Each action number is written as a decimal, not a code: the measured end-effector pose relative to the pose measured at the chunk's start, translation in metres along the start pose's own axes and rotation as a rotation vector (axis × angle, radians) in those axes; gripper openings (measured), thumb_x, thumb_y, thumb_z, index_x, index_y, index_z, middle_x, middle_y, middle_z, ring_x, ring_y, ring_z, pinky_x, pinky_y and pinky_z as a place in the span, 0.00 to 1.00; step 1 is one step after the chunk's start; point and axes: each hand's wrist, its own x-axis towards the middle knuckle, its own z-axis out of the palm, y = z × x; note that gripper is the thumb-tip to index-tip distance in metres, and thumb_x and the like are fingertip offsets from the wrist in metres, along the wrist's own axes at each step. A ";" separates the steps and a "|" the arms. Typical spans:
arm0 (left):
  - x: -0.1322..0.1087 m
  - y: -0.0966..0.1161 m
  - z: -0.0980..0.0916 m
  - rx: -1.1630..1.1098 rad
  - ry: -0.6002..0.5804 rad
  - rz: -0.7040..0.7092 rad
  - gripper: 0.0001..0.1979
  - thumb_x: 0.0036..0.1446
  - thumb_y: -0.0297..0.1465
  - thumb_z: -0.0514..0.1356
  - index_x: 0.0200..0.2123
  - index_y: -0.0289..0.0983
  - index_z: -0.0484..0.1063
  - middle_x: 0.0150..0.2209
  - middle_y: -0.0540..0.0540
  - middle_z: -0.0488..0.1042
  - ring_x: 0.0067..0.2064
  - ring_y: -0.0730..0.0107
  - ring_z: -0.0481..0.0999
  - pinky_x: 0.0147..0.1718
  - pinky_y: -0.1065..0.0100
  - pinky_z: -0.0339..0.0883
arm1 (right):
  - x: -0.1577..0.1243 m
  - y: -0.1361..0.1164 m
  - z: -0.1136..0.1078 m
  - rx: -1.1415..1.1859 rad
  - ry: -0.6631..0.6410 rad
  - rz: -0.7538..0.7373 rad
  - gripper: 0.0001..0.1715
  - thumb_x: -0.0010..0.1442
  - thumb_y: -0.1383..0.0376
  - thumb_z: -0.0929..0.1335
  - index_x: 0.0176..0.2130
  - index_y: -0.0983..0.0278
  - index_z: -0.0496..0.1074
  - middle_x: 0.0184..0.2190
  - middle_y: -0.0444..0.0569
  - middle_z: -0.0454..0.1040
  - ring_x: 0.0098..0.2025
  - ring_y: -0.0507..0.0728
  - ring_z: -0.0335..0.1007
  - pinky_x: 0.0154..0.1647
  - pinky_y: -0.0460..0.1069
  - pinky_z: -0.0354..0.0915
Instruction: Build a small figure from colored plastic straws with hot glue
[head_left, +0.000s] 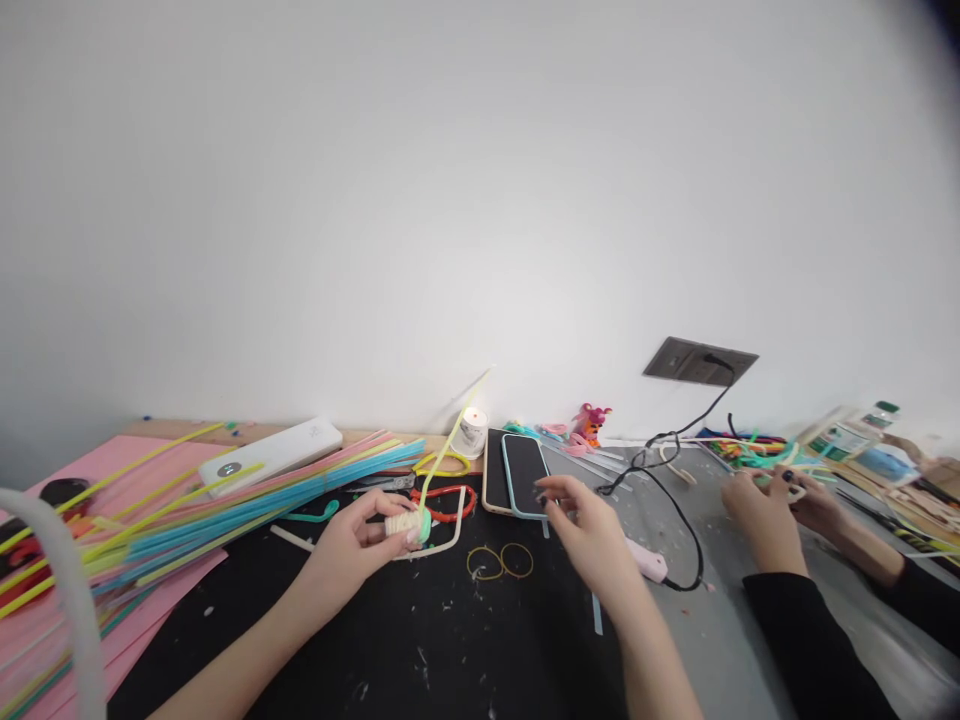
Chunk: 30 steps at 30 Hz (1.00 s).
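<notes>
My left hand [367,535] is closed around a small coiled pipe-cleaner piece [409,524], cream at one end and mint green at the other. A yellow pipe cleaner [442,455] rises from its green end and leans toward the wall. My right hand [581,520] hovers beside a light-blue-edged phone [527,472], its fingers bent and a little apart, with nothing visible between them. Behind the coiled piece lie a red pipe-cleaner loop [457,512] and a bent cream pipe cleaner [459,530]. Two thin yellowish rings [501,562] rest on the black mat between my hands.
Pipe-cleaner bundles [277,497] and a white power bank [270,455] lie left. A small white cup [473,430] stands by the wall. Right are a pink glue gun [646,560], its black cord [694,540] and a figurine [591,424]. Another person's hands [769,510] work far right.
</notes>
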 end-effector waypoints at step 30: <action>0.002 0.003 -0.006 0.106 0.093 0.089 0.12 0.49 0.37 0.67 0.28 0.37 0.68 0.47 0.42 0.74 0.41 0.60 0.79 0.43 0.57 0.75 | -0.009 0.079 -0.047 -0.447 0.140 0.110 0.22 0.50 0.63 0.64 0.46 0.62 0.70 0.44 0.53 0.73 0.42 0.62 0.71 0.39 0.51 0.63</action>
